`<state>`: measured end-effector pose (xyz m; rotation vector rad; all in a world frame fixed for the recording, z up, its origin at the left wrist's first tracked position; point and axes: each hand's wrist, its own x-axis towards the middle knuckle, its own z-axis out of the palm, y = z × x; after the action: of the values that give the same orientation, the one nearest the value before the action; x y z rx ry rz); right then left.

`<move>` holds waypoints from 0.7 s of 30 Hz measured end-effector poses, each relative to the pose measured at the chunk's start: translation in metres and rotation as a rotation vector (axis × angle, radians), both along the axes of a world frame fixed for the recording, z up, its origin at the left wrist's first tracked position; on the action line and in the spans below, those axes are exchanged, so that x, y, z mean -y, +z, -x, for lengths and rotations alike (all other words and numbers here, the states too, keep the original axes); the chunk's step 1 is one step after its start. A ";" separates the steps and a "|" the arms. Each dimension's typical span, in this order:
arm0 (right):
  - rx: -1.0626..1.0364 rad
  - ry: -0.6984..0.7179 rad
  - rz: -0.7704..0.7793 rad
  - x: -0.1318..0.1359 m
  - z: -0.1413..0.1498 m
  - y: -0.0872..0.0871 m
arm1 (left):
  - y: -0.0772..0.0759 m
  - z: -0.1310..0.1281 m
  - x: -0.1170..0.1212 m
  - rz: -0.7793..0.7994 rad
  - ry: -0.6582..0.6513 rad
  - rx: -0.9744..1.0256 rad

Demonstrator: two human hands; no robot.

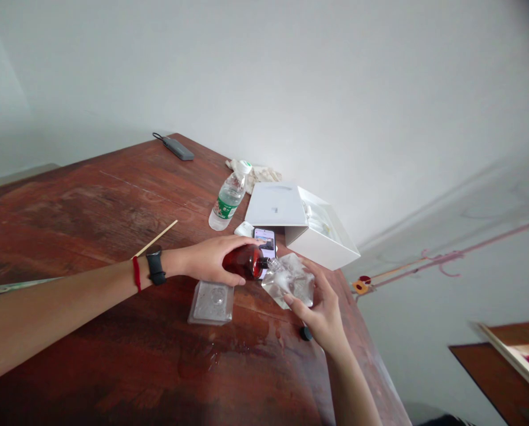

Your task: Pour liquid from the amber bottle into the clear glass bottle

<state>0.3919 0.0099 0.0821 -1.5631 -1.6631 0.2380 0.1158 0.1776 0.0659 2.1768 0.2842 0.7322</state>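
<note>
My left hand (211,258) is wrapped round a reddish-brown bottle (243,261), tipped on its side with its dark neck pointing right. The bottle's mouth meets a clear, faceted container (296,283), which my right hand (321,307) grips from the right. Something clear and whitish shows where the two mouths meet; whether liquid is flowing I cannot tell. Just behind the bottle lies a phone (264,238) with its screen lit. A clear plastic tray (211,303) rests on the table below my left hand. Beside my right wrist is a small black cap (306,333).
Further back stand a water bottle (227,201) with a green label and a white box (276,204) with its side open. A crumpled cloth (264,174), a grey device (178,148) and a thin wooden stick (157,238) lie on the wooden table (69,219). Wet spots mark its front.
</note>
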 end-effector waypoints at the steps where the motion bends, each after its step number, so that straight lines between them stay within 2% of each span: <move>1: 0.000 -0.001 0.003 0.000 -0.001 0.000 | 0.000 0.000 0.000 -0.003 -0.002 0.005; 21: -0.016 -0.022 0.024 0.001 -0.004 -0.003 | -0.001 -0.001 -0.001 -0.018 -0.002 0.001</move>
<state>0.3962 0.0089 0.0788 -1.5928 -1.6352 0.2597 0.1164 0.1783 0.0648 2.1934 0.2764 0.7372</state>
